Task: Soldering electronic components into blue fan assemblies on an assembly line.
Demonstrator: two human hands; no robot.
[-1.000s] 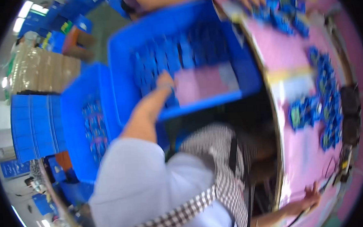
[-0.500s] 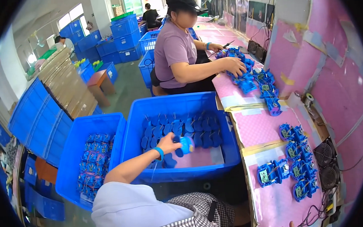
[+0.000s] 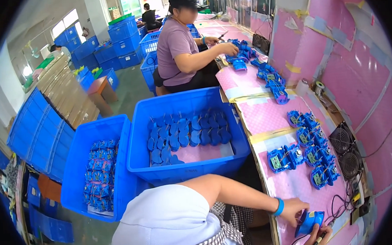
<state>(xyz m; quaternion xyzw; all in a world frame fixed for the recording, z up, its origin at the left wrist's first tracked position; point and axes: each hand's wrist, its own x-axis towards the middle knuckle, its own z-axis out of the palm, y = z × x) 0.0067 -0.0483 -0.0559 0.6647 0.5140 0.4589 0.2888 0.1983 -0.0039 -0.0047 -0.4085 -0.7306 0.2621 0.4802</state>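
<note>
Nearest, low on the pink bench (image 3: 292, 186), the left hand (image 3: 295, 209) is clamped on a small blue part (image 3: 308, 221), pressing it to the bench surface. Just beside it the right hand (image 3: 318, 236) is closed around a thin dark tool (image 3: 321, 236) with its tip at the part. Further along lie more blue assemblies (image 3: 311, 161). Left of the bench stands a blue crate (image 3: 187, 167) of blue covers, and beyond it a seated co-worker (image 3: 181, 48) handles parts.

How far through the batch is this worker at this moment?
Done, it seems: assembled blue units lie grouped on the pink bench. In hand: the left hand holds a blue part on the bench, the right hand holds a pen-like tool. Left: many blue shells remain in the bin.
</note>
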